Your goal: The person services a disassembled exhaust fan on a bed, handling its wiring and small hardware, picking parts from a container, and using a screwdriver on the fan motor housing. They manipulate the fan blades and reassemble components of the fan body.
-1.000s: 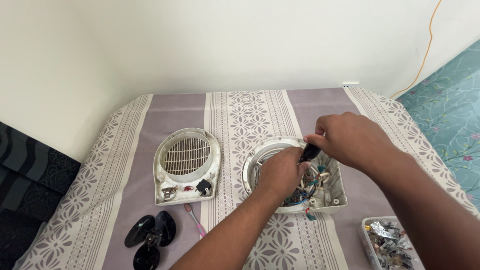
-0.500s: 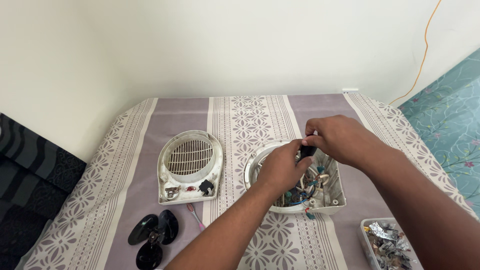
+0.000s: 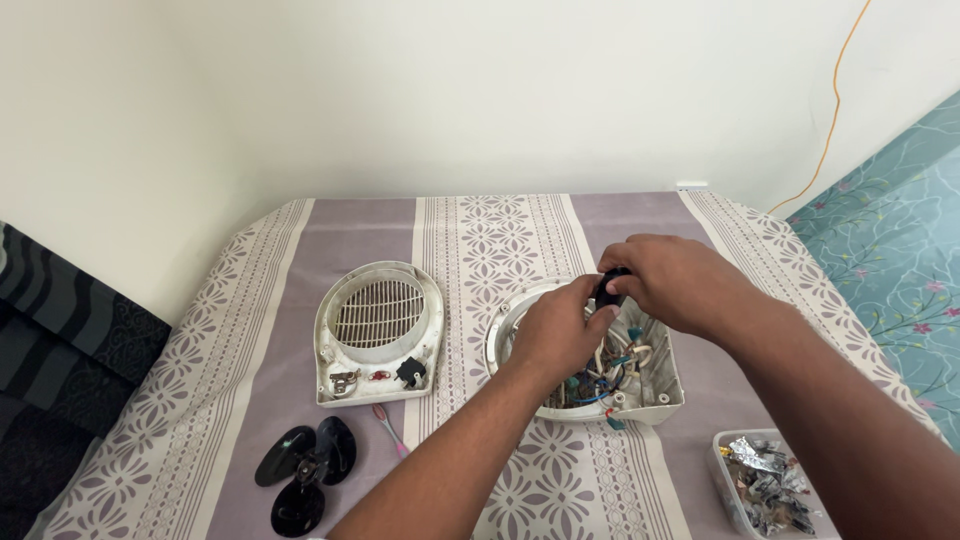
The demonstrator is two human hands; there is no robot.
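Two hands over the tabletop (image 3: pixel 300 240): my left hand (image 3: pixel 556 330) steadies the open white fan housing (image 3: pixel 655 385); my right hand (image 3: pixel 680 285) pinches a small black part (image 3: pixel 608 283) above it. Risk: tugging could tear the thin wires (image 3: pixel 600 375).

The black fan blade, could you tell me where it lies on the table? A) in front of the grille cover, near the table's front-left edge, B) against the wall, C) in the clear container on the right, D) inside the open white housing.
A: the black fan blade lies on the cloth just in front of the grille cover, apart from both hands.
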